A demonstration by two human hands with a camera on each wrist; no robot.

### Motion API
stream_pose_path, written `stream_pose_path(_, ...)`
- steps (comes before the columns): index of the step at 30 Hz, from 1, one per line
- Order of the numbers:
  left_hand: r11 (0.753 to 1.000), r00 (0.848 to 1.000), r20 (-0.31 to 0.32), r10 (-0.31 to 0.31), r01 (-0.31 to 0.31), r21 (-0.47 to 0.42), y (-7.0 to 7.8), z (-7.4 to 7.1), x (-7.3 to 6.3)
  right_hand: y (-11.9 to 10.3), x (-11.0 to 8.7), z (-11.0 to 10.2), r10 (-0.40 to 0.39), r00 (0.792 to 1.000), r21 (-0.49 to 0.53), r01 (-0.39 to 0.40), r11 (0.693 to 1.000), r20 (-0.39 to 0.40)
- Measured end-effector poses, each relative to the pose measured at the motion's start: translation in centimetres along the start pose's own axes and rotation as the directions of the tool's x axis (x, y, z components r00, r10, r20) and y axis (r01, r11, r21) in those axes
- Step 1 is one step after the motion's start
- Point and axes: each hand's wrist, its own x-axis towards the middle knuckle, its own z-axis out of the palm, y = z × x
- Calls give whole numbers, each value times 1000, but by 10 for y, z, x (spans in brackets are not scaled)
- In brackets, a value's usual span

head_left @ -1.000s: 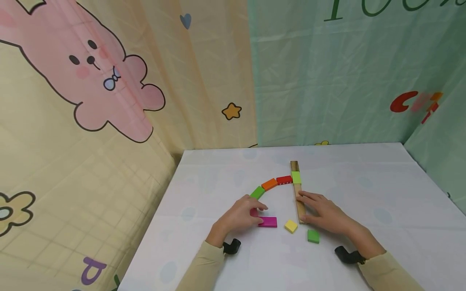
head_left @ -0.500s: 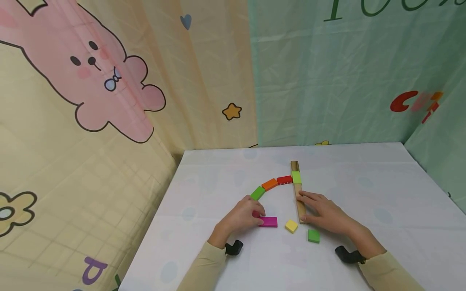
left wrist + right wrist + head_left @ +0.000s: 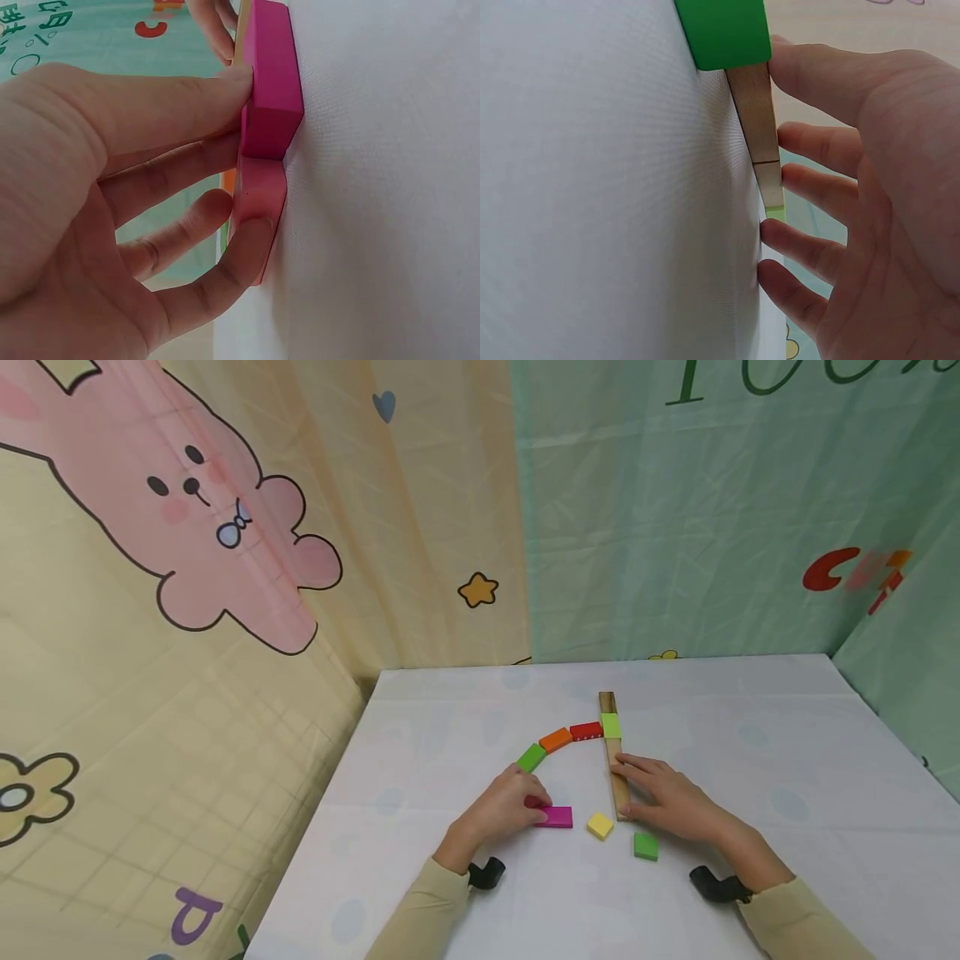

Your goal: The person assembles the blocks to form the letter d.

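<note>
My left hand [image 3: 501, 806] pinches the end of a magenta block [image 3: 560, 817] lying on the table. In the left wrist view the thumb [image 3: 187, 105] presses on this magenta block, and its end meets a pink block [image 3: 261, 187]; another finger touches the pink block. Beyond that hand, a green block [image 3: 531, 758], an orange block [image 3: 556, 741] and a red block [image 3: 587, 731] form a curve up to a light-green block [image 3: 611, 726]. My right hand [image 3: 671, 797] rests with loosely extended fingers along a row of wooden blocks [image 3: 618, 789].
A yellow block [image 3: 600, 827] lies between the magenta block and the wooden row. One green square block [image 3: 646, 846] sits near the right hand. A dark wooden block [image 3: 607, 702] ends the row at the back. Printed curtains [image 3: 645, 527] hang behind the white table [image 3: 750, 710].
My left hand has shifted slightly right, and its outstretched finger has curled in at the magenta block, which has barely moved. The right hand stays where it was on the wooden row.
</note>
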Motion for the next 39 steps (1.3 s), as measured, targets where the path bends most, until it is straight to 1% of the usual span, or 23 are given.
stream_pose_path(2,1000,1000,6,0,0,5,0,0,-1,0,0,0,-1,1000,0,1,1000,2)
stream_pose_path(7,999,999,24,31,-32,41,-1,2,-3,2,0,1,-8,1000,-5,8,1000,7)
stream_pose_path(11,994,998,11,59,-59,87,0,5,-1,3,0,2,-10,1000,-12,10,1000,4)
stream_pose_path(18,987,998,-16,62,-59,147,4,10,3,4,0,0,0,1000,-18,0,1000,4)
stream_pose_path(23,985,997,-36,72,-65,160,5,13,5,4,-1,-1,7,1000,-15,-7,1000,3)
stream_pose_path(30,983,997,-41,64,-56,173,6,12,2,2,-1,0,25,1000,-1,-25,1000,17)
stream_pose_path(34,981,997,-48,67,-57,183,7,11,1,-1,0,-5,46,999,32,-47,998,24)
stream_pose_path(39,983,997,-52,65,-55,176,7,10,1,-7,2,-12,44,999,67,-42,997,-19)
